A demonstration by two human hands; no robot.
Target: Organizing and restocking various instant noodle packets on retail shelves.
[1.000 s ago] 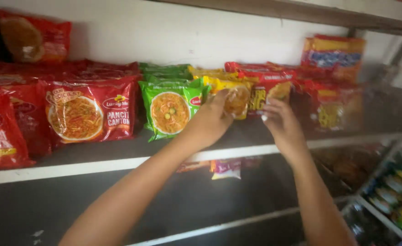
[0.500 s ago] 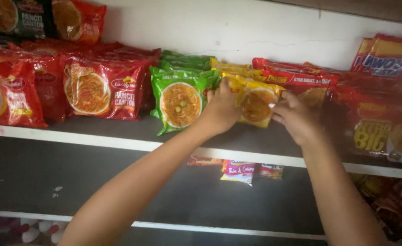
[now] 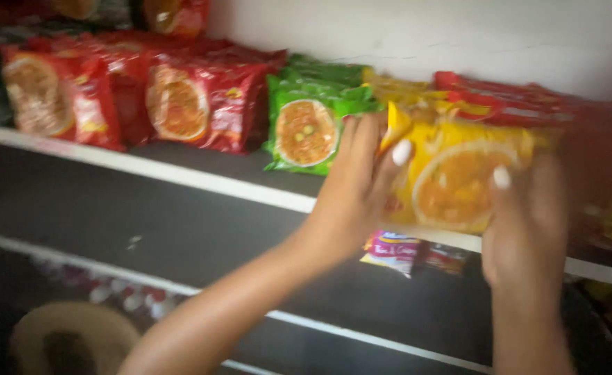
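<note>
Yellow packet (image 3: 458, 173): held upright at the shelf edge (image 3: 202, 182), just right of the green packet (image 3: 309, 128).
Left hand (image 3: 358, 184): clamped on its left side.
Right hand (image 3: 528, 222): gripped its right side.
Red packets (image 3: 195, 104): 2 stood further left.
Wall (image 3: 458, 35): white.

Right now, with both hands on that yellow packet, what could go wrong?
1. The yellow noodle packet sits at the shelf edge, held by the left hand and right hand; a loose grip could drop it.
2. The green packet stands right beside the left hand and could get knocked over.
</note>
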